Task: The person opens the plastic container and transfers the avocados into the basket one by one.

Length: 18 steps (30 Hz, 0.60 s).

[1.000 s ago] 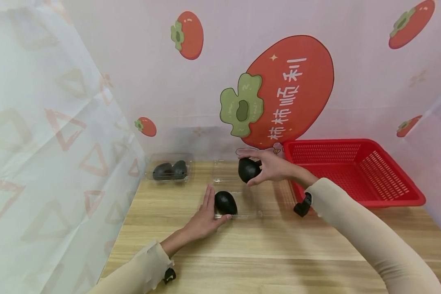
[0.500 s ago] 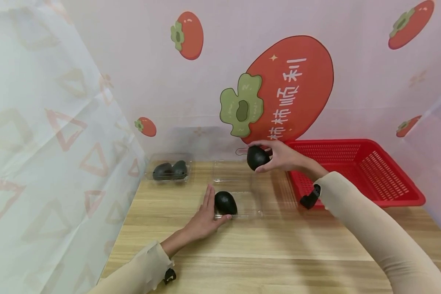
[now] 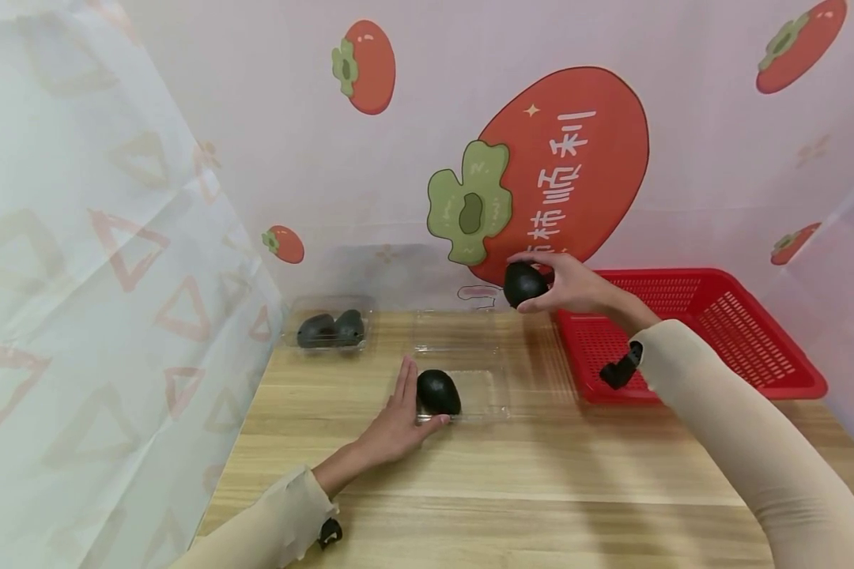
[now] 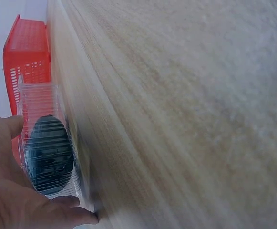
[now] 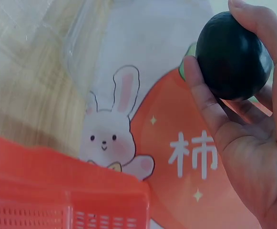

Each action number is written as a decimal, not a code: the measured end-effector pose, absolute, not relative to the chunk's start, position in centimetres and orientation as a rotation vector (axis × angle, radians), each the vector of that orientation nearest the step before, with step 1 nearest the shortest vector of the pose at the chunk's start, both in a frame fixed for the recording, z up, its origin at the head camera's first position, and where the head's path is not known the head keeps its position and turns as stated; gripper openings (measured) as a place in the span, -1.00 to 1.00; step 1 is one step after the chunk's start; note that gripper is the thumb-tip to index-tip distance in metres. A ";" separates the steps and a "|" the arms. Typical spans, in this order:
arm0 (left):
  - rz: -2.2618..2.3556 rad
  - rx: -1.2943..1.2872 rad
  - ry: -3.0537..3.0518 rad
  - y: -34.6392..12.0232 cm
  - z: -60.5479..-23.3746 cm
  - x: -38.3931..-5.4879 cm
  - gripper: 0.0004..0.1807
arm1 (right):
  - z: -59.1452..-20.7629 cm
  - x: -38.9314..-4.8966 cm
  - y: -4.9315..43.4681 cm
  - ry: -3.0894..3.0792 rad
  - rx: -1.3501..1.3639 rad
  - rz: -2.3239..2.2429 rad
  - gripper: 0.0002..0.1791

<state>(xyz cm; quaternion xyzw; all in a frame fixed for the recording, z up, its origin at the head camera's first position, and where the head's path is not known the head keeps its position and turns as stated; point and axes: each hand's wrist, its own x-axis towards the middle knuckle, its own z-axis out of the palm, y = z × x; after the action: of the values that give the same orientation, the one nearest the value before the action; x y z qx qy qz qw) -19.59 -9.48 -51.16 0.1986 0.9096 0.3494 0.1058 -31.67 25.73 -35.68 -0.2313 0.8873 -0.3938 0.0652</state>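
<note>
My right hand point(image 3: 569, 283) holds a dark avocado point(image 3: 524, 284) in the air, thumb below and fingers above in the head view. The right wrist view shows the avocado point(image 5: 233, 56) gripped between thumb and fingertips. On the table, a clear plastic clamshell box point(image 3: 480, 391) lies with its lid point(image 3: 455, 328) folded back. A second avocado point(image 3: 438, 392) sits at the left end of its tray. My left hand point(image 3: 394, 423) rests against that end, straight fingers along the side and thumb at the front edge.
A red perforated basket point(image 3: 690, 387) stands at the right, partly behind my right forearm. At the back left is another clear box point(image 3: 327, 304) with two avocados point(image 3: 330, 329) inside. A printed wall cloth point(image 3: 398, 182) closes off the back of the wooden table point(image 3: 470, 490).
My right hand has lifted the avocado up and to the right, away from the box, toward the basket's left rim. The left hand and the box have stayed in place.
</note>
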 end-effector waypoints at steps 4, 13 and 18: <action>1.036 0.582 2.682 -9.5 -51.1 -19.5 0.24 | -35.5 -31.8 26.7 2.682 -0.661 -1.212 -0.11; 1.032 0.582 2.678 -9.5 -50.9 -19.4 0.23 | -35.3 -32.2 29.2 2.683 -0.532 -1.270 -0.14; 1.037 0.586 2.678 -9.5 -50.9 -19.5 0.23 | -35.0 -32.4 30.6 2.694 -0.479 -1.270 -0.10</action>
<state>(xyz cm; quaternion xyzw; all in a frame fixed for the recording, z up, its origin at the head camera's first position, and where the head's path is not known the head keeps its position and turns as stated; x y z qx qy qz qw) -19.46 -9.51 -50.87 0.1988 0.9086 0.3520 0.1051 -32.43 30.56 -35.00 -0.1586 0.8913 -0.4202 0.0622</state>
